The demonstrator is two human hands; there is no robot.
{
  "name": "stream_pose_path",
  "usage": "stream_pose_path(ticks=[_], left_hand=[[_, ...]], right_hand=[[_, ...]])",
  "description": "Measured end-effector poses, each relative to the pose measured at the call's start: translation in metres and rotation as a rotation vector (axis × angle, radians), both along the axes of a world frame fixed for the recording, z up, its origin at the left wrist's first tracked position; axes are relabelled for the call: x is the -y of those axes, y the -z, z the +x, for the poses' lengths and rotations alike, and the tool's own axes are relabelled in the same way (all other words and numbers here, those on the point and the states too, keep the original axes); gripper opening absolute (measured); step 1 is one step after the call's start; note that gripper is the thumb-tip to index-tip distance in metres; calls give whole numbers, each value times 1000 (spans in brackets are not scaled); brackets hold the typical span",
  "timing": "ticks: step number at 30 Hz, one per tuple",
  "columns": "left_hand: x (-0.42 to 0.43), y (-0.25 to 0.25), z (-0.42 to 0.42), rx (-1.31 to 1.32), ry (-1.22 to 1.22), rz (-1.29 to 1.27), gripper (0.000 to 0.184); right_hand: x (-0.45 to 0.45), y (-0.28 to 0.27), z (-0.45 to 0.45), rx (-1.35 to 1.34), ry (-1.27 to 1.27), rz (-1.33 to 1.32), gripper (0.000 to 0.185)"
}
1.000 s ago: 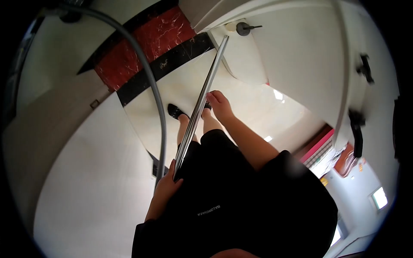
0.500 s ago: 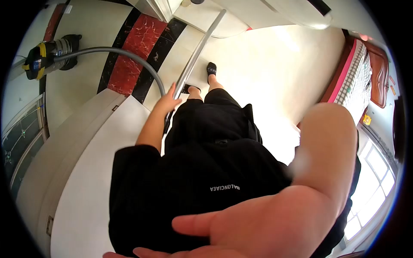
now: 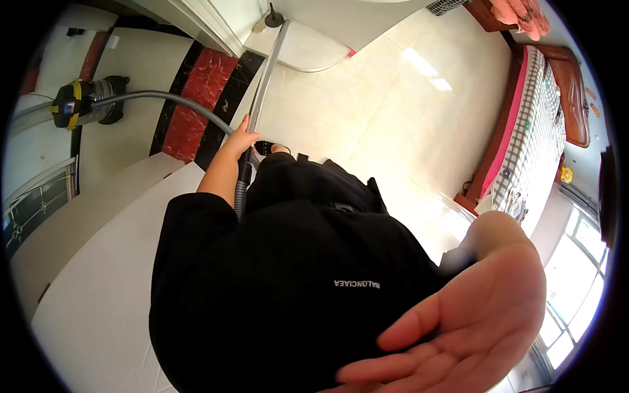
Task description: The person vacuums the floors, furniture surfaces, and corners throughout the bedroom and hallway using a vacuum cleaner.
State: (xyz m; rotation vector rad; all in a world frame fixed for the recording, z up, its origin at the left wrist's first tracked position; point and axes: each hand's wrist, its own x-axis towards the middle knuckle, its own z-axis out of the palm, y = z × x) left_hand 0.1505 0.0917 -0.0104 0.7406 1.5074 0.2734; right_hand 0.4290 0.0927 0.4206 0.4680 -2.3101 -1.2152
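My left hand [image 3: 241, 141] is wrapped round the lower part of a metal vacuum tube [image 3: 267, 78], near its black handle end. From there a grey hose [image 3: 167, 95] curves left to a vacuum cleaner [image 3: 88, 101] with yellow trim, standing beyond the doorway. The tube slants up and away, its far end near the white furniture base at the top. My right hand [image 3: 465, 321] is raised close to the camera at the lower right, palm showing, fingers apart and nothing in it. Its fingertips are partly cut off by the bottom edge.
A red and black marble threshold [image 3: 202, 98] crosses the floor at the upper left. A white door [image 3: 118, 262] stands on the left. At the right is a bed [image 3: 524, 137] with a checked cover, and a window [image 3: 573, 281] beyond. A dark round-based object [image 3: 274, 18] stands near the tube's end.
My right hand has left the tube and come up near the camera, now lower right. My left hand still holds the tube, which has shifted left in view. More of the room and bed shows.
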Motion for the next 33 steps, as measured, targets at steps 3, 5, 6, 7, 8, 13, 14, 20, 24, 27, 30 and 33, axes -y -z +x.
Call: stream_pose_path(ticks=[3, 5, 6, 7, 8, 13, 14, 20, 24, 27, 30, 33], left_hand=[[-1, 8, 17, -69, 46, 13, 81], [2, -3, 41, -80, 60, -42, 81], [7, -10, 53, -88, 63, -37, 81], [14, -17, 66, -69, 88, -50, 80], [19, -23, 75, -52, 112, -59, 79], [73, -12, 96, 125, 76, 79, 80], [85, -21, 101, 166, 48, 107, 79], [120, -98, 97, 36, 12, 154, 77], [132, -127, 89, 39, -123, 224, 76], [130, -137, 82, -10, -162, 341, 75], [118, -143, 73, -64, -165, 382, 75], [116, -150, 72, -42, -211, 432, 74]], right_hand=[[28, 20, 41, -90, 15, -1108, 11], [58, 39, 72, -286, 552, -1108, 15], [60, 54, 86, -268, 589, -1094, 17], [61, 70, 101, -250, 625, -1080, 18], [68, 79, 114, -270, 660, -1137, 18], [112, 111, 176, -448, 870, -1406, 18], [120, 117, 185, -467, 868, -1397, 18], [141, 162, 196, -510, 860, -1523, 13], [138, 177, 189, -501, 763, -1514, 11], [136, 189, 180, -504, 672, -1540, 12], [136, 192, 175, -484, 647, -1537, 12], [136, 190, 174, -445, 586, -1568, 13]])
